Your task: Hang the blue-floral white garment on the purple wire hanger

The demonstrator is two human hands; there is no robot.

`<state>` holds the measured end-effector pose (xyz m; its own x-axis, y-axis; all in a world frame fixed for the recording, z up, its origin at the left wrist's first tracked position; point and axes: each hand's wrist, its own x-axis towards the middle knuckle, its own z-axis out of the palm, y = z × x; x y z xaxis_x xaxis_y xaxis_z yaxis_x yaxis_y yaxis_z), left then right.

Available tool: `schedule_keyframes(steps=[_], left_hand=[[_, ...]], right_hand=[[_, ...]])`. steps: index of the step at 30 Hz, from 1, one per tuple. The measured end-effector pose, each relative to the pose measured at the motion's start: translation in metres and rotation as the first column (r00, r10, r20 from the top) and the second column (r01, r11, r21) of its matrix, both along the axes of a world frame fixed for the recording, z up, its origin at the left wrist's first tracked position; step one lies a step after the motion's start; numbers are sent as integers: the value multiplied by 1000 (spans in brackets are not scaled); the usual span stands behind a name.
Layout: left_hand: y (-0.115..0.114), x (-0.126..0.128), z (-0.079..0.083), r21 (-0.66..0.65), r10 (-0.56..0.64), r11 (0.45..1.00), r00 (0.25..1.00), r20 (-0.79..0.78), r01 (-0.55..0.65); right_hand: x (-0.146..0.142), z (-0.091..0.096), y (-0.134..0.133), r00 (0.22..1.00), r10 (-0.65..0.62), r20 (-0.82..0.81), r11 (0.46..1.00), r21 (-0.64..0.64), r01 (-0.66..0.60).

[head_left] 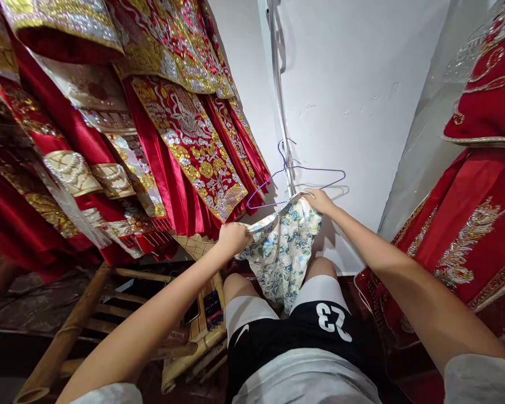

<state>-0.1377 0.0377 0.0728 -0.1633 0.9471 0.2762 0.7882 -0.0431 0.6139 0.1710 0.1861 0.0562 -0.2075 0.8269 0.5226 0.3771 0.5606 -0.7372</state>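
Note:
My left hand is closed on one upper corner of a small white garment with a blue and green flower print. My right hand grips the other upper corner. The garment hangs down between them, over my knees. A thin purple wire hanger sits just above the garment's top edge, close to my right hand, in front of the white wall. Whether the hanger is inside the garment I cannot tell.
Red gowns with gold and silver embroidery hang thick on the left. More red embroidered cloth fills the right. A bamboo chair with two phones stands at lower left. A metal pole runs up the white wall.

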Motion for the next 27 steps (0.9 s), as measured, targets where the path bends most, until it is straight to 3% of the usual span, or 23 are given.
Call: schedule_keyframes(steps=[8,17,22,27], left_hand=[[34,11,7,181,-180,971,976,124,156],[69,13,6,106,-94,991,984,149,79],[69,7,3,94,-52,994,997,61,46],[69,6,25,180,-95,976,986,-137,119]], right_hand=[[52,17,-26,998,55,-17,982,-178,-58],[46,26,-45,995,78,-62,970,-226,-90],[39,23,-51,993,96,-67,964,-241,-110],[36,22,-55,993,93,-67,970,-218,-106]])
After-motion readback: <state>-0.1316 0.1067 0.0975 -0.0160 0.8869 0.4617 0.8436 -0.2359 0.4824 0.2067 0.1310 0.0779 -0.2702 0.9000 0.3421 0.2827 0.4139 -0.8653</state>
